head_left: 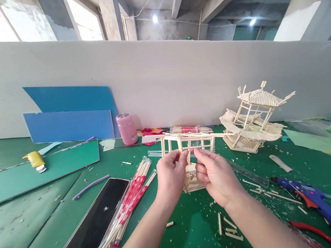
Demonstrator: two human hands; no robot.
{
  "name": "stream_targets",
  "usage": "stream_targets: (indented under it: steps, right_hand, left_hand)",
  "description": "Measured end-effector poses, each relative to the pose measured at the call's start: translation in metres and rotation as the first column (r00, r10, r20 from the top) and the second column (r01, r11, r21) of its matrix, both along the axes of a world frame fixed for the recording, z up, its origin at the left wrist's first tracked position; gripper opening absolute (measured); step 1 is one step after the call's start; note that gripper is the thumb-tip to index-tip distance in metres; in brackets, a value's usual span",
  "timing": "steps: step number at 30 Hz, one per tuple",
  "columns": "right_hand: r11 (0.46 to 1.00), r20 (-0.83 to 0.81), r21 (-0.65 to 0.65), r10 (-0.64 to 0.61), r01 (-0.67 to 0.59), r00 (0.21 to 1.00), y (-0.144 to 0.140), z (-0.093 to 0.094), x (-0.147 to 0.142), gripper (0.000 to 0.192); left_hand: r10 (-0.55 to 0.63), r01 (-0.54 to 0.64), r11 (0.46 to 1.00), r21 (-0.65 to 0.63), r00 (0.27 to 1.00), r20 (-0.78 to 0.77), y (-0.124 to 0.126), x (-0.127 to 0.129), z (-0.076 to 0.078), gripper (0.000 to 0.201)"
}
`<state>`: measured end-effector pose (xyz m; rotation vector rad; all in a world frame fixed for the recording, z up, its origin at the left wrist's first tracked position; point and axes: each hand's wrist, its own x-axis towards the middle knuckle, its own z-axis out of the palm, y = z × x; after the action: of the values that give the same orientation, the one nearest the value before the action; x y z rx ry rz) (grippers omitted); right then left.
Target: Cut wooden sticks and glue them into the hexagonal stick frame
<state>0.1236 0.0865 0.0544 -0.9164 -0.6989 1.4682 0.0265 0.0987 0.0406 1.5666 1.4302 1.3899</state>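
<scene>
Both hands up in front, centre of view, over the green surface (pixel 199 234). Left hand (pixel 169 176) and right hand (pixel 214 174) meet on a small stick frame (pixel 188 141), an unfinished model of pale wooden sticks, lifted or standing just above the surface; can't tell if its base touches. Left grip: fingers pinched narrow on a horizontal stick of the frame. Right grip: thumb and fingers pinched narrow on the same rail, just beside the left fingertips. One long stick pokes out of the frame to the right.

Right of the frame, well apart: a finished stick pavilion (pixel 253 117), tilted roof, standing on the surface. Near the right forearm: blue glue gun (pixel 315 201), red-handled pliers (pixel 312 230), loose stick offcuts (pixel 229 230). A clear ruler (pixel 249 173) lies just right of the right hand.

Left of the hands: a pack of chopsticks (pixel 128 207) in red-and-white wrap, lying diagonal, touching a dark phone (pixel 94 222). Behind: pink bottle (pixel 126 128) upright by the wall, blue boards (pixel 72 116) leaning on the wall, a yellow tool (pixel 36 160) on a green mat (pixel 36 171).
</scene>
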Motion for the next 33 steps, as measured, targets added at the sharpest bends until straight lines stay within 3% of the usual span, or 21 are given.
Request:
stream_targets:
  steps: [9, 33]
  right_hand:
    - [0.997, -0.051, -0.070, -0.010, 0.006, 0.999, 0.007, 0.004, -0.005, 0.025]
    - [0.992, -0.124, -0.088, -0.100, 0.089, 0.987, 0.007, 0.002, -0.014, 0.026]
  left_hand:
    - [-0.050, 0.050, 0.999, 0.004, 0.997, -0.050, -0.004, -0.001, -0.006, 0.032]
    - [0.009, -0.009, 1.000, 0.029, 1.000, -0.024, -0.005, 0.003, -0.008, 0.028]
